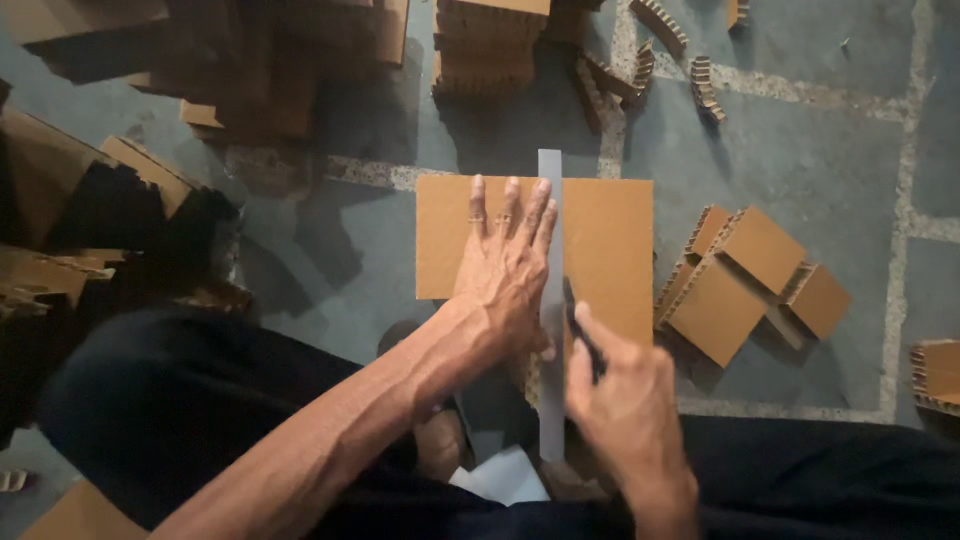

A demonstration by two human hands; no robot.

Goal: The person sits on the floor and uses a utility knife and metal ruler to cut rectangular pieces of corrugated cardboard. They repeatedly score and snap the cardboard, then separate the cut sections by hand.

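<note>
The person is crouched over a flat, square cardboard sheet (600,250) that lies on the grey tiled floor (820,150), just in front of their knees. A long, pale grey straightedge (551,300) runs across the sheet from twelve o'clock to six o'clock, sticking out past the sheet's far edge and reaching back toward the person's lap.

The left hand (505,270) lies flat, palm down, fingers spread and pointing toward twelve o'clock; it presses on the cardboard just to the nine o'clock side of the straightedge, with the outermost finger and the edge of the palm touching the strip. There are rings on two of its fingers. The right hand (620,395) is curled closed around a thin dark tool (582,325), pinching it so the tip points up along the three o'clock edge of the straightedge, right against it on the sheet. I cannot tell whether it is a blade or a pen.

Off at three o'clock from the sheet, a small cluster of cut cardboard pieces (750,280) lies with its corrugated edges showing. Narrow corrugated strips (660,30) are scattered at about one o'clock, beside a neat stack of cardboard (490,45) at twelve. Darker heaps of cardboard (120,200) sit in shadow around nine to ten o'clock. A pale scrap of paper (505,478) rests at six o'clock, near the person's dark clothing.
</note>
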